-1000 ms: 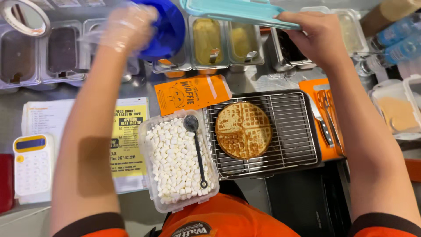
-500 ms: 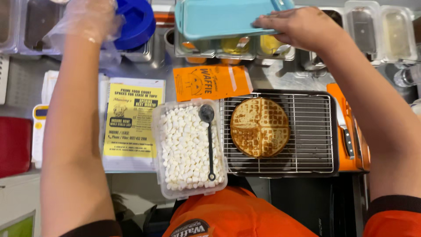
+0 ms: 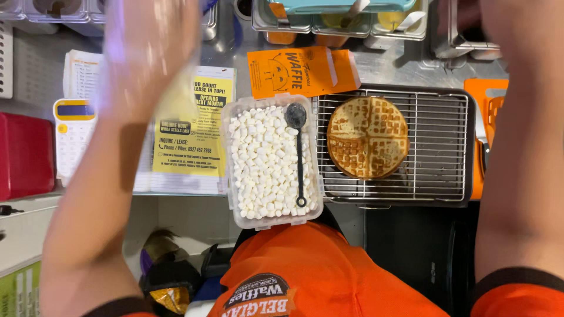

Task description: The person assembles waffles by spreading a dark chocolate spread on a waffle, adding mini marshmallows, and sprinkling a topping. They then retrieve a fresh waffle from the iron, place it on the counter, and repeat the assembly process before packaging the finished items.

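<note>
We've got both arms raised over the tabletop [image 3: 376, 67]. Left hand [image 3: 150, 41] is gloved & blurred, can't tell its fingers. Right hand [image 3: 517, 26] is cut off at top edge by the teal lid [image 3: 335, 6], fingers unseen. Below: marshmallow tub [image 3: 271, 161] w/ black spoon [image 3: 298, 149], touching the rack [image 3: 437, 149] w/ a waffle [image 3: 368, 137].

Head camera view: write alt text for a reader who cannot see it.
A round waffle rests on a wire rack, beside a clear tub of marshmallows with a black spoon lying on top. Both arms reach up to the containers at the back; the gloved left hand is blurred.
</note>
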